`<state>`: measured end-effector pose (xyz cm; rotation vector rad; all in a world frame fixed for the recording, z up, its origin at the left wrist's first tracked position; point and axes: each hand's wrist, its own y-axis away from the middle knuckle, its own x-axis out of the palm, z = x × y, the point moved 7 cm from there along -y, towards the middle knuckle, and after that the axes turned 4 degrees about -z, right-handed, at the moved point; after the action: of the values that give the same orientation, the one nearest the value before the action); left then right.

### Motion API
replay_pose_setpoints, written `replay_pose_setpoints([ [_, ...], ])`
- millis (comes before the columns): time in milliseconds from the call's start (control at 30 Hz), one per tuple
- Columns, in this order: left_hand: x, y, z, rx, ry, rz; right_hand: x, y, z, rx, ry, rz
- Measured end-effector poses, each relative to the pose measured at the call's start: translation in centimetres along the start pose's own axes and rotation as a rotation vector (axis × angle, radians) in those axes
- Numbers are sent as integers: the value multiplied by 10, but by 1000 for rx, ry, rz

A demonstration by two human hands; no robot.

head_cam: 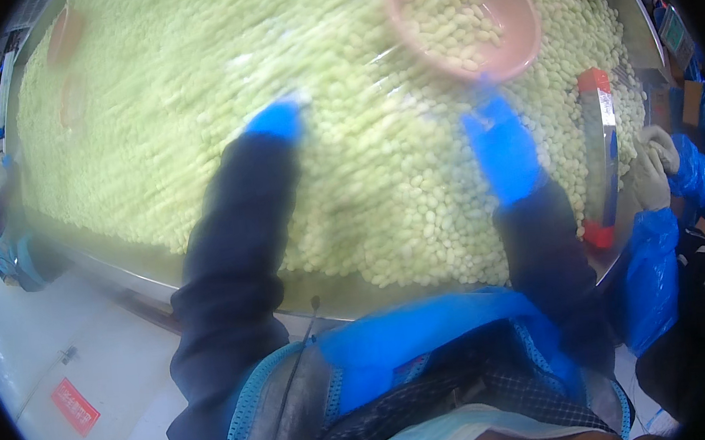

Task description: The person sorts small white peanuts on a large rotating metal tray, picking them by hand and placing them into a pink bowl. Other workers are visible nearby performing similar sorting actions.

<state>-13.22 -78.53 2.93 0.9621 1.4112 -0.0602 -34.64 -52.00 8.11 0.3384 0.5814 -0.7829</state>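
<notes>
Pale green bean-like pieces point(149, 124) are heaped across a large metal-edged table. My left hand point(278, 121), in a blue glove, reaches into the heap near the middle; its fingers are blurred and partly hidden. My right hand point(503, 144), also gloved in blue, is over the heap just below a pink plastic bowl point(520, 48), its fingertips close to the bowl's lower rim. That bowl holds some of the same pieces. Motion blur hides whether either hand grips anything.
Right of my right arm stands a long divider with red ends point(604, 154). Beyond it are a co-worker's pale-gloved hands point(650, 175) and blue sleeve covers. Other pink bowls point(65, 36) lie at the far left and top right. Another person point(12, 243) is at the left edge.
</notes>
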Motion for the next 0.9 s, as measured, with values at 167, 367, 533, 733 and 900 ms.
replay_pose_setpoints([
  [167,12,8,17,47,-31,-51,5,-42,-5,-4,366,118],
  [367,22,31,48,-66,-27,128,12,14,3,-298,359,122],
  [533,-14,53,14,3,132,-88,3,106,24,-621,505,327],
  [733,-2,136,-136,712,678,-8,24,208,12,-575,474,565],
  [900,-28,55,-152,575,676,-378,-41,214,10,-381,287,474],
])
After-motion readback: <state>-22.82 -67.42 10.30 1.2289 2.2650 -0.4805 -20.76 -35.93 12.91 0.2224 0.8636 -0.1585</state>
